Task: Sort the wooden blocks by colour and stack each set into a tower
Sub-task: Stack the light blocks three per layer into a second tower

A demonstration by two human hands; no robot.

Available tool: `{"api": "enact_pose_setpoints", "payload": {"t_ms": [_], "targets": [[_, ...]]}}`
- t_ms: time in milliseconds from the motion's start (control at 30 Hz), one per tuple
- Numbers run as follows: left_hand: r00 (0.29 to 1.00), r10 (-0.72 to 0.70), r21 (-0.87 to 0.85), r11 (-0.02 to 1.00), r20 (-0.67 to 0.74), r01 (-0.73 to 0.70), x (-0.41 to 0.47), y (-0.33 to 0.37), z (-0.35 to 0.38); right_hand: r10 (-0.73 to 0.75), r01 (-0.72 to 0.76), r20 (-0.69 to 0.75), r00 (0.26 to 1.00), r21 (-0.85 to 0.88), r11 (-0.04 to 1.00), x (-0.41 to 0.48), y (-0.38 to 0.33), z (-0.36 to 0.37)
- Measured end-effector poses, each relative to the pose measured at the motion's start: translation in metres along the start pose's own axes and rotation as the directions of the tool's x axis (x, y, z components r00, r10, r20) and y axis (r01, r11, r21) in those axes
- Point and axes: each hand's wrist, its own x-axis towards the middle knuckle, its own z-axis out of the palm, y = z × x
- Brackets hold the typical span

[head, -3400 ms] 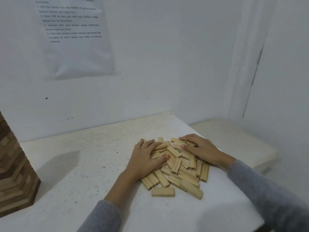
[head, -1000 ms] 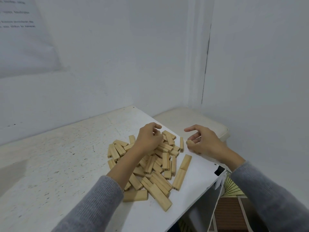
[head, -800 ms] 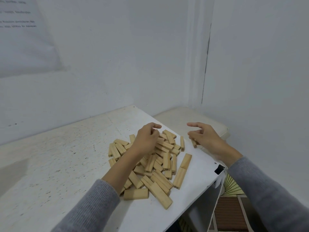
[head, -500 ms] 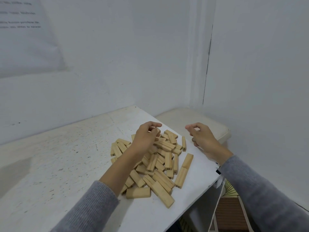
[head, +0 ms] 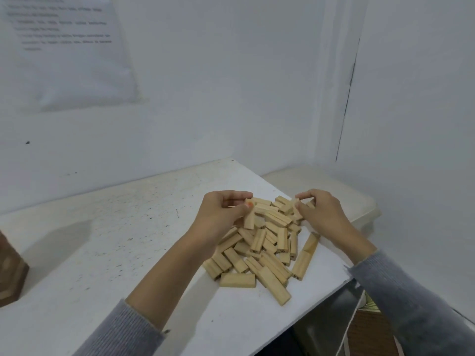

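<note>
Spanning frame: white table (head: 102, 253), speckled. Pale block pile (head: 264, 250) lies loose at its right end, near edge. Dark stack (head: 10, 273) at left edge, cropped. Left hand (head: 221, 214) over pile's far side, thumb and fingers pinching one block (head: 248, 219), tilted near upright. Right hand (head: 323, 217) curled at pile's far-right corner, pinching small block (head: 295, 204).

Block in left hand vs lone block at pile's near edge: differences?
The held block is tipped up, pinched by the left hand; the near-edge block lies flat on the table, untouched. The held block is at the far side of the pile, the near-edge block at its front. Both pale wood.
</note>
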Motion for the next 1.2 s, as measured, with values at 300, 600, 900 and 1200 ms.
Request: {"api": "enact_pose_setpoints", "payload": {"t_ms": [300, 600, 900, 1200], "targets": [[0.990, -0.076, 0.029, 0.996, -0.116, 0.080, -0.066, -0.013, -0.056, -0.172, 0.114, 0.314, 0.934, 0.195, 0.974, -0.070, -0.065, 0.043], [0.913, -0.129, 0.077, 0.982, -0.387, 0.172, -0.139, -0.053, -0.102, -0.327, 0.221, 0.481, 0.813, 0.265, 0.939, -0.132, -0.097, 0.106], [0.867, -0.018, 0.211, 0.967, -0.498, 0.142, -0.157, -0.076, -0.110, -0.394, 0.331, 0.469, 0.790, 0.213, 0.919, -0.149, -0.105, 0.140], [0.862, 0.165, 0.327, 0.945, -0.479, 0.001, -0.171, -0.075, -0.105, -0.344, 0.224, 0.473, 0.811, 0.291, 0.930, -0.147, -0.099, 0.132]]}}
